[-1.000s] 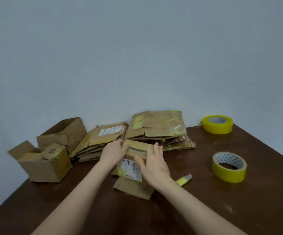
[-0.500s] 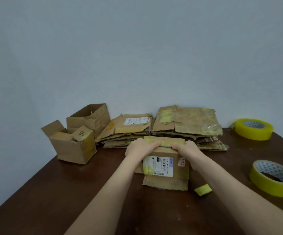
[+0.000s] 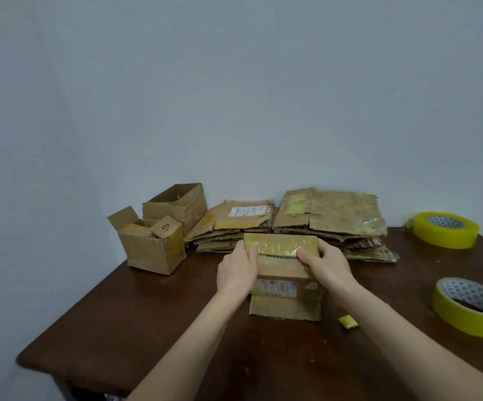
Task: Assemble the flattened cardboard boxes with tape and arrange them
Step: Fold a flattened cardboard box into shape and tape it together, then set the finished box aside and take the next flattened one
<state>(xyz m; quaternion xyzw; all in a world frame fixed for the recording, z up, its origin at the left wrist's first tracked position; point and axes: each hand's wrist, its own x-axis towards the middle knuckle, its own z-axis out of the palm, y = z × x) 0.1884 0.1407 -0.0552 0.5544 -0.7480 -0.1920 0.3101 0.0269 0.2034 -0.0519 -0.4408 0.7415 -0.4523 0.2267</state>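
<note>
Already done: two boxes standing assembled at the back left corner of the dark brown wooden worktop [image 3: 118, 328], namely a small brown cardboard box with raised flaps [image 3: 153, 250] in front and a larger open brown cardboard box [image 3: 179, 206] just behind it, touching or nearly so.
In hand: a third small brown cardboard box with a white label [image 3: 283, 270], near the middle of the worktop, opened into shape, top flaps folded down with a dark gap at the seam, one lower flap splayed flat toward the near edge.
Left to do: by the look of it, taping that seam, then working through a left stack of flattened brown cardboard [image 3: 234, 224] and a right stack of flattened brown cardboard [image 3: 332, 218] along the back edge, then arranging everything; early in the job, judging by the stack height.
Tape: one yellow roll of tape [image 3: 445, 234] at the back right corner and a second yellow roll of tape [image 3: 471, 306] by the right edge, both well apart from the hands; a small yellow scrap of tape [image 3: 348, 322] lying near the box's right side.
Left hand [image 3: 236, 270]: clamped on the box's left end, thumb over the top flap.
Right hand [image 3: 325, 263]: clamped on the right end, fingers curled over the top flap, seemingly pressing down.
Hands together or apart: apart, one on each end of the box.
</note>
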